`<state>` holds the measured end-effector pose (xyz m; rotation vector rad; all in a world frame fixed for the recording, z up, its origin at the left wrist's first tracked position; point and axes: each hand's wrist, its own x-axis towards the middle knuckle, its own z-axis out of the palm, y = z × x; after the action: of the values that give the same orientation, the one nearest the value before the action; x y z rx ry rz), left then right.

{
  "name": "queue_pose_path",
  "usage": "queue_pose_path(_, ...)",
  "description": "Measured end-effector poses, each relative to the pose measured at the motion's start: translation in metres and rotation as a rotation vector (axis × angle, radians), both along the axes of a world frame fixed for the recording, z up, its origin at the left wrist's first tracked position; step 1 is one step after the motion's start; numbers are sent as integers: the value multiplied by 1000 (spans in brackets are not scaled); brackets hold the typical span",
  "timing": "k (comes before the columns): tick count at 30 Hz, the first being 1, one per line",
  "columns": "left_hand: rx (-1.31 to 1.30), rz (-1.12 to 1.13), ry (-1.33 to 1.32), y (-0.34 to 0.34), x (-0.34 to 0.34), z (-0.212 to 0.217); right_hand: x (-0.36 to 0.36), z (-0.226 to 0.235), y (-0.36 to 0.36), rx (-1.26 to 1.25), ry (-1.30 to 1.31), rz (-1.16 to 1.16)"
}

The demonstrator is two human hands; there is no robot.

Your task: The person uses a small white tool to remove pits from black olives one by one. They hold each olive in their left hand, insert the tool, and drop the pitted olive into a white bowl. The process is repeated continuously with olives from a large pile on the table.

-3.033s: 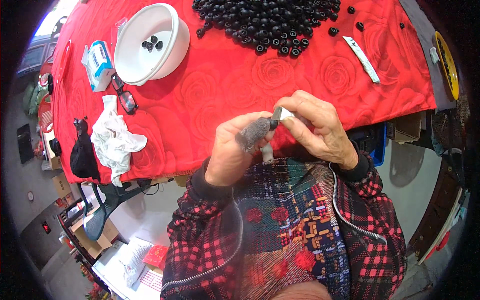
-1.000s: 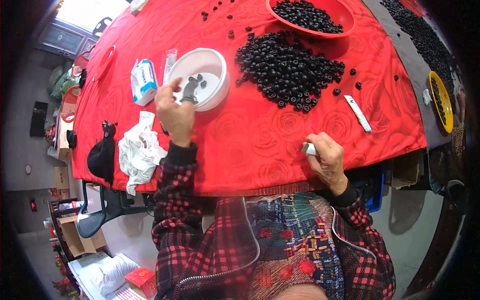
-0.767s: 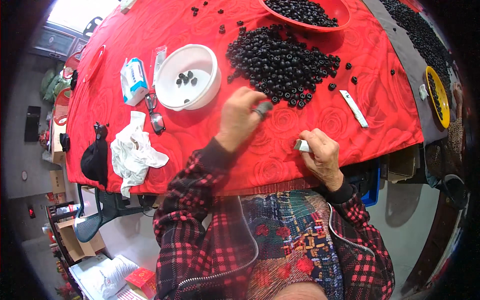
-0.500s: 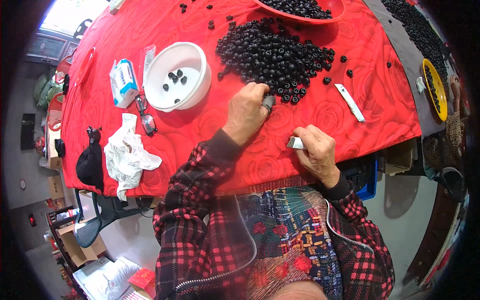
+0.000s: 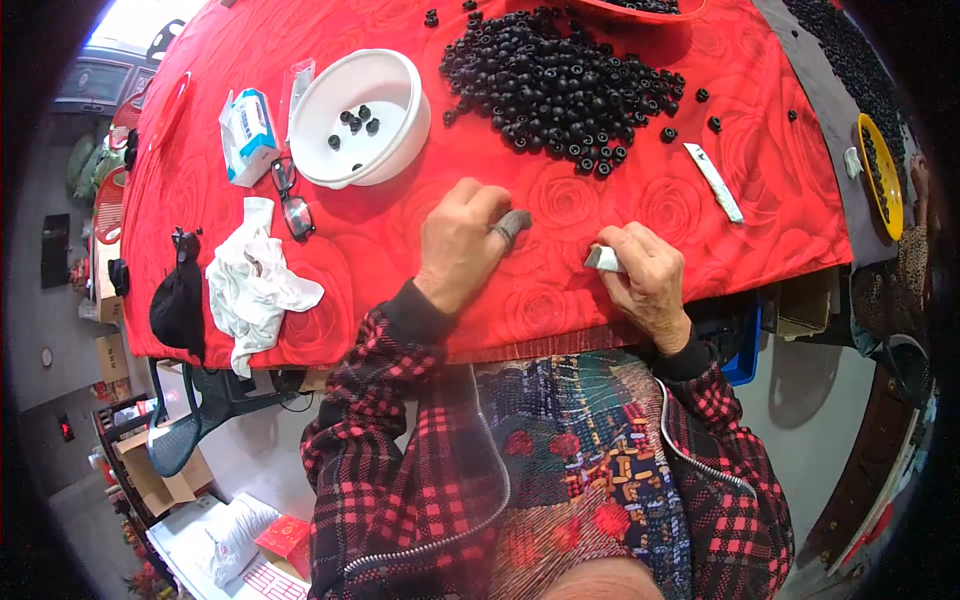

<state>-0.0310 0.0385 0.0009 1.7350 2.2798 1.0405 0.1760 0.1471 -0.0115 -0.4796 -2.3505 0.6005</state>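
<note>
My left hand (image 5: 462,240) hovers over the red tablecloth with its fingers curled together and a grey wrap round its thumb. Whatever it may hold is hidden by the fingers. To its right, my right hand (image 5: 648,272) grips a small flat tool wrapped in white (image 5: 606,259), its dark end pointing left. Beyond both hands spreads a heap of small black ring-like parts (image 5: 560,90), each with a hole. Several of the same black parts lie in a white plastic bowl (image 5: 402,150) at the left.
Left of the bowl are a blue-and-white box (image 5: 250,140), eyeglasses (image 5: 297,217), a white cloth (image 5: 250,290) and a black cap (image 5: 178,310). A white wrapped strip (image 5: 714,184) lies right of the heap. A red basin (image 5: 660,14) stands behind it, and a yellow tray (image 5: 880,180) at far right.
My left hand has drawn back from the near edge of the heap toward me, fingers still curled. My right hand has hardly moved. The whole view has shifted slightly.
</note>
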Motion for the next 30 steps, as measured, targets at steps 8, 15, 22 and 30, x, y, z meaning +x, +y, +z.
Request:
queue_pose_path(8,-152,24,-780,-2,1,16,3,4,0,-131,50,24)
queue_pose_path(15,-13,-74,-1947,-32,40,15,-8,37,-25,-405,224,142)
queue_pose_path(22,-136,-90,-2039,-45,61,23,-11,26,-29,-408,185,294)
queue_pose_path(30,-424,-312,-1765,-64,46,25,-3,34,-25,-483,125,593)
